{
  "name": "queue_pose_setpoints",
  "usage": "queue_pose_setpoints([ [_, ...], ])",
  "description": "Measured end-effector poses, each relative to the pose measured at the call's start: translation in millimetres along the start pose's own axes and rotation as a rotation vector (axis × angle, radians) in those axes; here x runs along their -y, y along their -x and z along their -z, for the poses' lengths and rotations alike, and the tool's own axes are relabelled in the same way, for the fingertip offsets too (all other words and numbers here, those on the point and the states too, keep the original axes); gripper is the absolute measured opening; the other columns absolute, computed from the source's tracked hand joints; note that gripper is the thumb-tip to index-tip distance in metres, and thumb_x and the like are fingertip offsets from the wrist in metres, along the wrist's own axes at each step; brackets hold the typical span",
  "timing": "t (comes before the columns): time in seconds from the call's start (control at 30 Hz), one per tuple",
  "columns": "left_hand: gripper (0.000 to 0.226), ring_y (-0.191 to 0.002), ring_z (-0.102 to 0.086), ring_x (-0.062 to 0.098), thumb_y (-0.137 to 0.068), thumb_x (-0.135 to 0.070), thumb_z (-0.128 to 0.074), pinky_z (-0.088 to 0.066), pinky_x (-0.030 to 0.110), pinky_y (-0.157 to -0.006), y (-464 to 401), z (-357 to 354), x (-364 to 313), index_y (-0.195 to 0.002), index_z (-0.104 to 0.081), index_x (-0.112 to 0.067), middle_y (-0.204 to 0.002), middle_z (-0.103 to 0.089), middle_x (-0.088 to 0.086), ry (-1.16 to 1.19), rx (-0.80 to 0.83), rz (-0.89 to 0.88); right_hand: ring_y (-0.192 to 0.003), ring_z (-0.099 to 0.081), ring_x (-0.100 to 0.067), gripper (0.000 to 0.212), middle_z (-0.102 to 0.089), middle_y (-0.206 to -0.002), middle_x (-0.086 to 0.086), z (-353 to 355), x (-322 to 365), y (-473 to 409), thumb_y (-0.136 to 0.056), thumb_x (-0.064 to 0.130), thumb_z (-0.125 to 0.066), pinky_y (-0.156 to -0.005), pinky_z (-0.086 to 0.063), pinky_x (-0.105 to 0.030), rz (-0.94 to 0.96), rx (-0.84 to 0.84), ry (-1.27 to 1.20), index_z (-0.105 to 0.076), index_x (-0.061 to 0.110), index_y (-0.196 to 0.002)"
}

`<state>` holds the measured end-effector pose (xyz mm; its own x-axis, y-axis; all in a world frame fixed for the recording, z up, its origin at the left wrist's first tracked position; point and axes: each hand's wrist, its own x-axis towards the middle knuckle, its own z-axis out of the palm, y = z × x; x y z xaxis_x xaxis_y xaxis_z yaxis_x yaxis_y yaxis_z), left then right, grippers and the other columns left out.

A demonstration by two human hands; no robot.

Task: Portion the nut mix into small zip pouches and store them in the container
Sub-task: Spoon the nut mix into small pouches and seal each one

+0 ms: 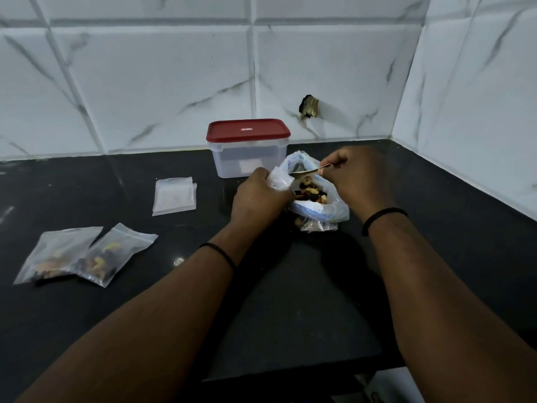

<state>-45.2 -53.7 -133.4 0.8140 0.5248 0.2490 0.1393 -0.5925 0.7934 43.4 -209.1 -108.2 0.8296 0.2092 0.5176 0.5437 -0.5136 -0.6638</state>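
The surface [290,286] is dark polished stone with a dull sheen. The wall tiles [162,82] are glossy white marble-look. The container [247,158] is frosted translucent plastic under a smooth red plastic lid [248,130]. The 2 filled pouches [87,253] are clear, crinkled plastic film, like the bag [319,205].

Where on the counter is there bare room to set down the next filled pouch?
Bare counter lies between the forearms, in front of the nut bag. Another patch sits between the empty pouch stack and the two filled pouches. It is crowded around the left hand, right hand and container.
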Motion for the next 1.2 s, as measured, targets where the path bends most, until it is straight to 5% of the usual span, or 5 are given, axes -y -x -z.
queue_pose_setpoints([
  [0.5, 0.049, -0.104, -0.063, 0.016, -0.081, -0.038, -0.076, -0.056, 0.034, -0.085, 7.4, 1.6, -2.7, -0.12, -0.053, -0.021, -0.122, -0.065, 0.001, -0.002, -0.016, -0.019, -0.089, -0.065, -0.025, 0.012, -0.072, -0.093, -0.005, -11.7, 11.0, 2.7, -0.082, 0.012, -0.068, -0.069, -0.041, -0.026, 0.141, -0.01, 0.411, -0.076, 0.017, -0.09],
  [0.7, 0.045, -0.101, -0.063, 0.015, -0.082, -0.037, -0.076, -0.054, 0.03, -0.079, 7.3, 2.4, -1.2, -0.116, -0.053, -0.022, -0.12, -0.065, 0.0, 0.007, -0.019, -0.024, -0.075, -0.068, -0.016, 0.014, -0.072, -0.077, 0.006, -5.4, 1.7, 1.3, -0.075, 0.013, -0.078, -0.07, -0.056, -0.034, -0.05, 0.041, 0.214, -0.071, 0.023, -0.067],
  [0.87, 0.042, -0.099, -0.063, 0.016, -0.082, -0.036, -0.074, -0.055, 0.034, -0.079, 3.9, 3.5, 1.0, -0.116, -0.054, -0.02, -0.113, -0.065, -0.001, 0.008, -0.05, -0.012, -0.059, -0.058, -0.005, 0.014, -0.07, -0.071, 0.009, 11.8, -4.2, 2.9, -0.075, 0.013, -0.08, -0.054, -0.043, -0.023, -0.137, 0.133, 0.001, -0.072, 0.023, -0.067],
  [1.03, 0.041, -0.095, -0.061, 0.014, -0.082, -0.033, -0.073, -0.05, 0.028, -0.073, 2.0, 5.1, 2.7, -0.116, -0.055, -0.019, -0.112, -0.065, 0.0, 0.016, -0.065, -0.018, -0.069, -0.067, -0.007, 0.014, -0.075, -0.074, 0.005, 5.2, -10.4, 3.4, -0.073, 0.022, -0.086, -0.067, -0.054, -0.028, -0.18, 0.16, -0.184, -0.074, 0.021, -0.067],
  [1.2, 0.039, -0.094, -0.063, 0.014, -0.081, -0.031, -0.074, -0.053, 0.03, -0.075, 2.8, 6.4, 3.9, -0.113, -0.055, -0.02, -0.11, -0.065, -0.001, 0.031, -0.036, -0.027, -0.04, -0.049, 0.005, 0.021, -0.066, -0.061, 0.008, 3.4, -9.2, 3.6, -0.08, 0.026, -0.081, -0.045, -0.037, -0.015, -0.228, 0.113, -0.212, -0.069, 0.018, -0.065],
])
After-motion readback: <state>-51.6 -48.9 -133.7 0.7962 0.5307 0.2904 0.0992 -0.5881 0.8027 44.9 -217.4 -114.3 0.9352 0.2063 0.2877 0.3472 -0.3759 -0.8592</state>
